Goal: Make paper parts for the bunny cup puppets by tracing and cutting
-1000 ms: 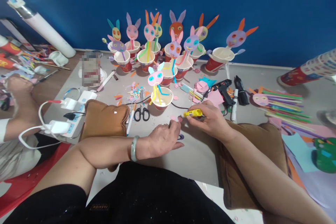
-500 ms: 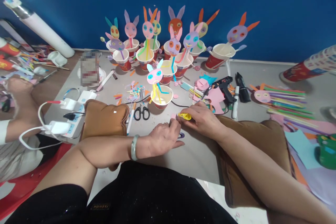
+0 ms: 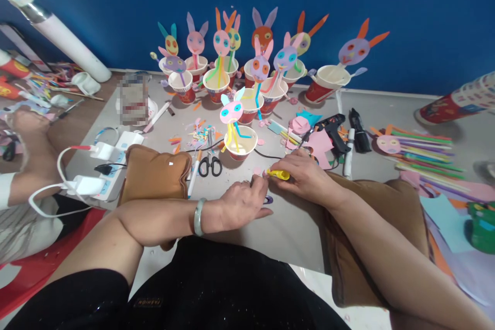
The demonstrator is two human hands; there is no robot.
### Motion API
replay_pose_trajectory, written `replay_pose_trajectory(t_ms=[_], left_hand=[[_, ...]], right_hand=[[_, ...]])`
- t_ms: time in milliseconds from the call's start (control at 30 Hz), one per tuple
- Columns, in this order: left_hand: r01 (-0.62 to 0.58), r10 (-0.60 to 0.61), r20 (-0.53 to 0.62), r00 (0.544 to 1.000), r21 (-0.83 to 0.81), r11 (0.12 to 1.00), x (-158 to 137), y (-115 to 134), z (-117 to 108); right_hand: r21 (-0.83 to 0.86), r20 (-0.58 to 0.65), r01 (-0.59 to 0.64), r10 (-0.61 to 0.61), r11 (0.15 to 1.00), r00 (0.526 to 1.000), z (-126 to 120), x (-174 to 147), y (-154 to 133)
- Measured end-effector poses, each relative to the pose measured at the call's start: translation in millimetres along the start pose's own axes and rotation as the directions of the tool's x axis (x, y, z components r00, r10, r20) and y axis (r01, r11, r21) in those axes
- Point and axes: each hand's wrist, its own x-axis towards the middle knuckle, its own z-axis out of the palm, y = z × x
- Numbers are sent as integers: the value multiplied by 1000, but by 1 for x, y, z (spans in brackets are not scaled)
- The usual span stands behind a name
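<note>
My left hand, a pale green bangle at its wrist, rests low over the grey table with thumb and fingers drawn together; what they pinch is mostly hidden. A small pink paper piece shows by its fingertips, and a purple rounded thing lies partly under the hand. Facing it, my right hand grips a short yellow tube-shaped piece, its tip close to the left fingertips. Just beyond stands a paper cup with a pink rabbit-headed paper figure.
Several more cups with rabbit figures line the blue wall. Black scissors and paper scraps lie left; a black glue gun and white marker lie right. Brown cushions support both forearms. A power strip and another person's arm are left.
The yellow piece has turned slightly in my right hand and its end points more toward the left fingertips. The whole view has shifted a little; both hands stay nearly in place.
</note>
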Motion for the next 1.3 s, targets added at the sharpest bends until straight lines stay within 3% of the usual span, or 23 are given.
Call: replay_pose_trajectory(t_ms=[200,400,633,733,833,1000,1133,1300], left_hand=[[-4,4,-9,1000,9,1000,0,0,0],[-4,5,-27,1000,30,1000,0,1,1],[3,-1,-42,999,44,999,0,1,2],[-12,13,-33,999,36,999,0,1,2],[-9,10,-33,999,26,1000,0,1,3],[1,1,-52,999,24,1000,0,1,6],[-9,10,-65,998,17,1000,0,1,5],[0,2,-55,999,28,1000,0,1,5]], right_hand=[[13,-83,-26,27,1000,996,-3,-2,2],[-31,-8,57,-57,998,998,-2,-1,-2],[-54,-77,84,-88,995,993,-5,-1,-1],[-29,-38,92,-93,995,995,-3,-1,-3],[-60,-6,79,-80,995,997,-1,0,-4],[-41,-78,57,-60,998,995,-2,1,-4],[-3,-21,52,-52,999,998,-1,1,-5],[-40,-91,-66,62,997,994,1,-3,-1]])
